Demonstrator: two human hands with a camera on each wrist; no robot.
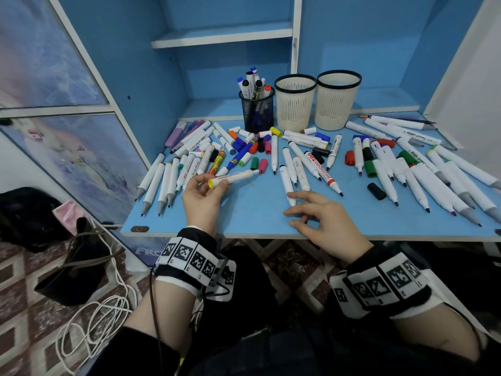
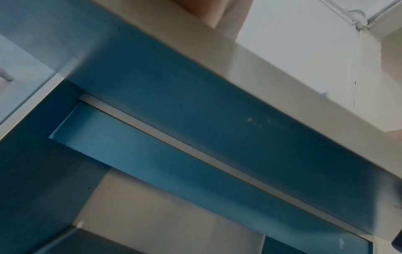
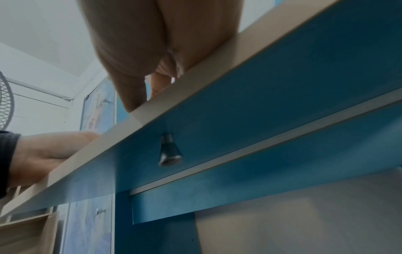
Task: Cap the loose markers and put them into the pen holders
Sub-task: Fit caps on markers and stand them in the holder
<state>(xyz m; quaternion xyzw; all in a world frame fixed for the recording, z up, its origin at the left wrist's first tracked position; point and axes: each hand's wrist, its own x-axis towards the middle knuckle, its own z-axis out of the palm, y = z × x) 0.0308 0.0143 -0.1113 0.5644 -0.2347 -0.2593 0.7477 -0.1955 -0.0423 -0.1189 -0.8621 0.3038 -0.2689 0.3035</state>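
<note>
My left hand [image 1: 202,192] pinches a white marker with a yellow end [image 1: 234,177] just above the blue desk [image 1: 257,213], its narrow end pointing right. My right hand [image 1: 301,210] hovers low near the front edge, fingers loosely spread and holding nothing. Its index fingertip is at the near end of a white marker [image 1: 286,180]. Several uncapped markers and loose coloured caps [image 1: 257,147] lie scattered across the desk. A black mesh holder [image 1: 257,112] has several markers in it. Two cream holders [image 1: 295,107] [image 1: 336,104] stand beside it. The right wrist view shows my palm [image 3: 141,43] over the desk edge.
Shelf walls enclose the desk at the back and on both sides. A drawer knob [image 3: 170,151] sits under the desk front. The left wrist view shows only the blurred desk front [image 2: 195,111]. A bag [image 1: 73,267] and white cable [image 1: 95,316] lie on the floor at left.
</note>
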